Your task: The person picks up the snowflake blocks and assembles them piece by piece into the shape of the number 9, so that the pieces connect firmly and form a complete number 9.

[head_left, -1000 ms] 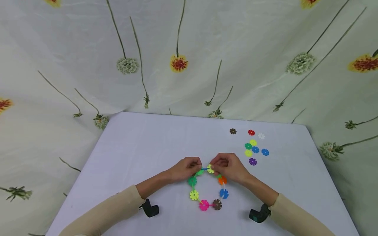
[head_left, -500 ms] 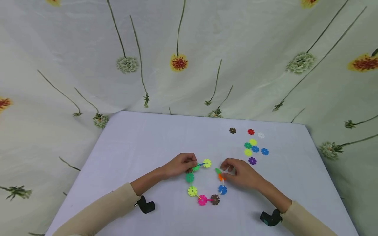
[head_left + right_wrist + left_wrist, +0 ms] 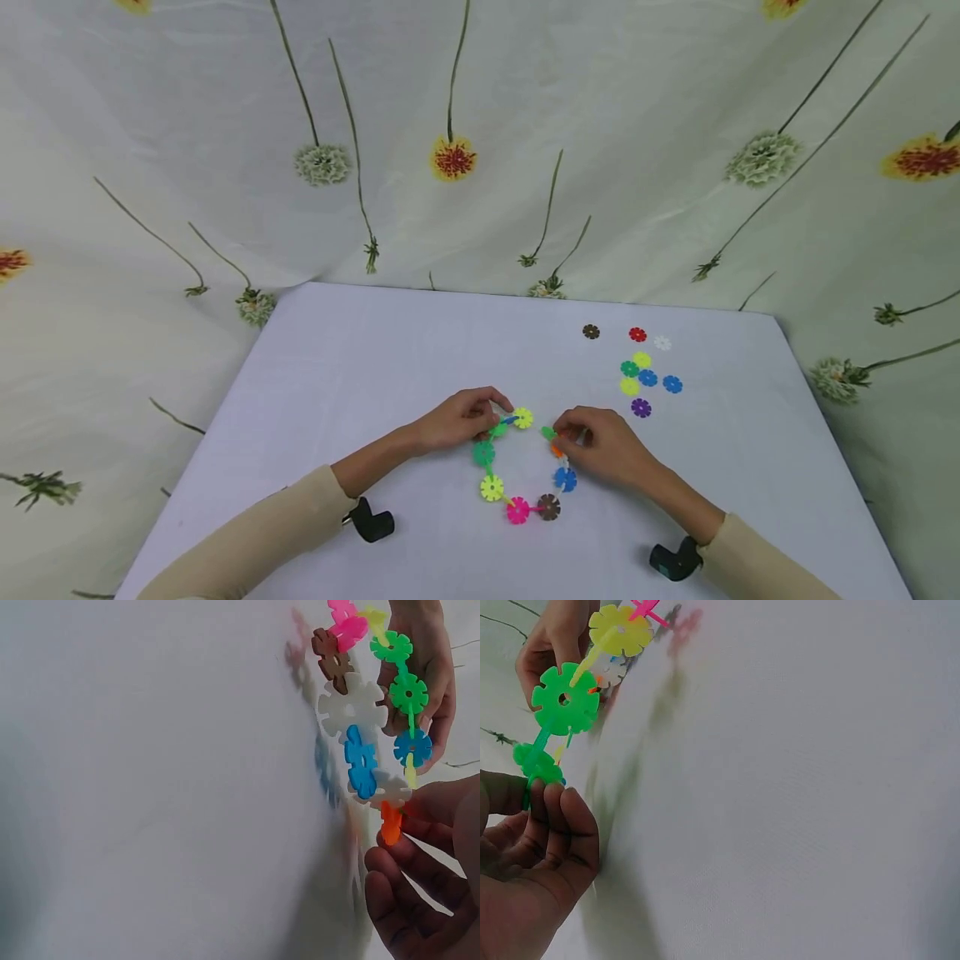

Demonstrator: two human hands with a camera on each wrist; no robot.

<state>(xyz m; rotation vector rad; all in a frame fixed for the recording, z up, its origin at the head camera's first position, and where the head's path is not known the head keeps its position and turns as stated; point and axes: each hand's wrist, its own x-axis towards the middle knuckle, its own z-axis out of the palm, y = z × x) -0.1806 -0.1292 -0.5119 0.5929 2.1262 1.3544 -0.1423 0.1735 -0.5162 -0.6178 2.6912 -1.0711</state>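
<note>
A chain of notched plastic snowflake discs point(image 3: 517, 510) curves into a near ring between the hands, its shadow falling on the table below. My left hand point(image 3: 459, 417) pinches a green disc point(image 3: 538, 763) on the chain's left side. Beyond it come a blue disc point(image 3: 412, 748) and the yellow end disc point(image 3: 522, 418), near my left index finger. On the other side, my right hand point(image 3: 606, 443) holds the chain by the orange disc point(image 3: 391, 823), thumb and fingers around it. A green disc point(image 3: 548, 432) tops this end, apart from the yellow one across a small gap.
Loose discs lie at the back right of the white table point(image 3: 390, 350): a purple one point(image 3: 641, 407), a red one point(image 3: 637, 334), a brown one point(image 3: 591, 332) and several others. A flower-print cloth point(image 3: 637, 208) hangs behind the table.
The hands were together at the yellow disc; the right hand has let go of it and moved right to the orange disc. A gap has opened at the top. The left index finger has stretched toward the yellow disc.
</note>
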